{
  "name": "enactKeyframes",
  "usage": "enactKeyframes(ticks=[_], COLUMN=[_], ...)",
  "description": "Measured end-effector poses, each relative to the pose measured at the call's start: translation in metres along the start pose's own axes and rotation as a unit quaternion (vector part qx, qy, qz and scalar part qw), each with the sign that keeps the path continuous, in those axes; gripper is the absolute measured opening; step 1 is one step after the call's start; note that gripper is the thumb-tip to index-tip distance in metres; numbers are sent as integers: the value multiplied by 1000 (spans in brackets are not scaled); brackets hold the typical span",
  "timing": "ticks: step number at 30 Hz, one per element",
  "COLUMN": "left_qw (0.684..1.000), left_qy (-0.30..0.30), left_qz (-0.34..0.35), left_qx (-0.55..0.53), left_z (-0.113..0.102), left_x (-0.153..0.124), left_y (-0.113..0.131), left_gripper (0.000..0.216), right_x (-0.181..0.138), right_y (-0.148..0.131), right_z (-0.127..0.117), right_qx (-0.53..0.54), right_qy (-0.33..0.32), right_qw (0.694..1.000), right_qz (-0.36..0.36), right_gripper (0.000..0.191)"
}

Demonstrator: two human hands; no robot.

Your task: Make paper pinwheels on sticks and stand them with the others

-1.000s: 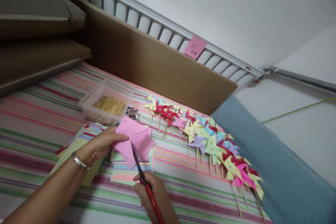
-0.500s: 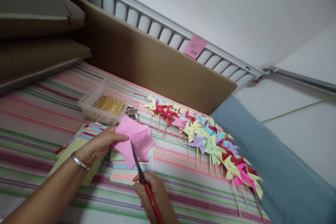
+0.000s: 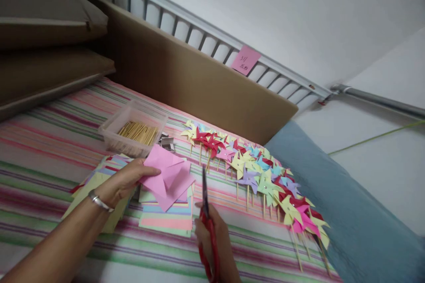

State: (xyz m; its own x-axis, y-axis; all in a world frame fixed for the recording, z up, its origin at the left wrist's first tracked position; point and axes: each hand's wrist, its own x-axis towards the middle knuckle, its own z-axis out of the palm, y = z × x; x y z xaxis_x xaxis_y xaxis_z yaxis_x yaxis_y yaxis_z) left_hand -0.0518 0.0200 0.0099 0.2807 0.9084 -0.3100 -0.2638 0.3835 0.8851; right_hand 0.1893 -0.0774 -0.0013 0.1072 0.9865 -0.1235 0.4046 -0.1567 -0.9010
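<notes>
Pinches pink paper (image 3: 168,183) between thumb and fingers of the left hand (image 3: 129,179), thin, layered, sharp-cornered and slit inward, lifted over a stack of coloured sheets (image 3: 166,222). Wears a smooth silver bracelet (image 3: 99,202) on that wrist. Wraps the right hand (image 3: 223,236) firmly round the red loops of the scissors (image 3: 206,214), with slim dark blades just right of the paper, too blurred to tell their spread. Has nearby a pile topped in pale yellow (image 3: 88,192), and a clear plastic box (image 3: 114,141) full of slender wooden sticks (image 3: 138,132). Faces rows of star-shaped paper pinwheels (image 3: 264,188) on striped cloth (image 3: 66,174), then a smooth brown panel (image 3: 199,82). Shows handwriting on a pink note (image 3: 245,59) above: seemingly "311", then an unreadable line.
</notes>
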Motion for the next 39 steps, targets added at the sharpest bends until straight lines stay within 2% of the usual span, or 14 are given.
enactKeyframes(ticks=[3,8,11,13,18,21,23,27,31,35,39], left_qw=[996,978,970,969,982,976,977,990,997,996,998], left_qy=[-62,-146,-209,-228,-133,-115,-104,2,66,85,66], left_qz=[-32,-72,-81,-89,-77,-55,-44,-28,8,16,17], left_qx=[51,131,97,46,-113,-176,-184,-138,-35,22,17], left_z=[14,44,52,54,62,74,82,81,55,23,8], left_x=[-2,-9,-12,-12,-10,-12,-15,-15,-2,8,9], left_y=[-10,-31,-37,-38,-43,-51,-55,-53,-38,-19,-11], left_gripper=[25,11,13,16,10,11,11,17,21,31,35], right_x=[8,11,8,7,9,11,11,12,9,1,-7], right_y=[9,9,1,-5,-11,-8,-6,-6,-7,-3,-3], right_z=[-5,-2,2,3,4,11,17,29,30,28,25], right_qx=[84,141,122,126,213,224,215,187,156,93,46], right_qy=[54,16,2,15,112,163,169,143,56,-28,-89], right_qw=[995,986,990,990,968,958,960,971,986,995,995], right_qz=[-25,-85,-72,-60,-76,-76,-67,-42,-25,16,9], right_gripper=[43,43,36,34,32,31,33,34,33,41,41])
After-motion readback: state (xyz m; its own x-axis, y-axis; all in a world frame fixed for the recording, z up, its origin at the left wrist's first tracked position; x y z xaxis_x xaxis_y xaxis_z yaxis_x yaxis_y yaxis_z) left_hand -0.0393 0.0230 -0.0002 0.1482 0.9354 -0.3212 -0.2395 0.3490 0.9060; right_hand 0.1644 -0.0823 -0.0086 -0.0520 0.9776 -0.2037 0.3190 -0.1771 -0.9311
